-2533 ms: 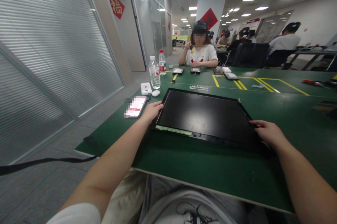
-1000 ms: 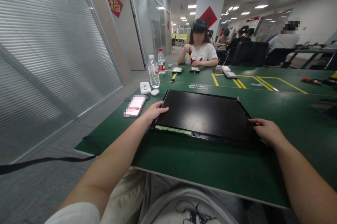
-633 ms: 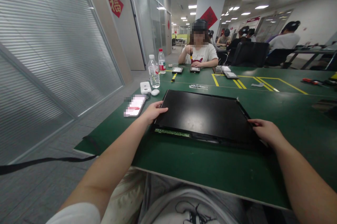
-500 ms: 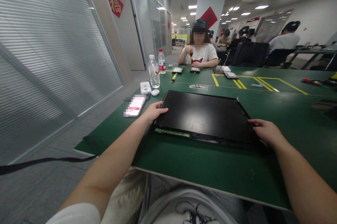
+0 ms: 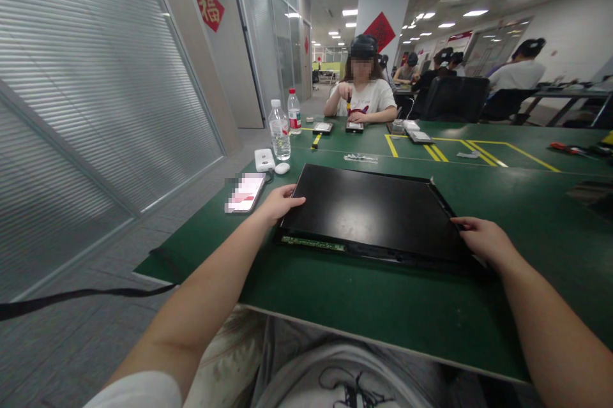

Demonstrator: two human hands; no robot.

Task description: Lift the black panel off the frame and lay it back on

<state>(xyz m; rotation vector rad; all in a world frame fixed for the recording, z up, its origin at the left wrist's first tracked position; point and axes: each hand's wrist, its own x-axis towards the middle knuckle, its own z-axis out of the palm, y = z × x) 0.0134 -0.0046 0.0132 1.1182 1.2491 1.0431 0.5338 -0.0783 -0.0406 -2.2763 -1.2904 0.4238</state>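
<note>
A black panel (image 5: 373,210) lies on the green table (image 5: 383,306), straight ahead of the person. The left hand (image 5: 278,202) grips the panel's left edge, thumb on top and fingers curled under the rim. The right hand (image 5: 483,241) holds the panel's right near corner, fingers flat along the edge and pinching it.

Since 2.5 s ago the panel's near edge has risen off the frame beneath: a dark gap now shows below the near edge, and the green circuit strip (image 5: 313,244) under that edge sits lower relative to the black face than before. Over the last half second little has changed; both hands keep the same grip on the same edges.

Left of the panel, just beyond the left hand, lies a phone (image 5: 245,193). Behind the phone, off the panel's far left corner, are a white charger (image 5: 265,159), a white mouse (image 5: 282,168) and a water bottle (image 5: 280,132). Beyond the panel's far edge a person (image 5: 363,96) sits working at the same table.
</note>
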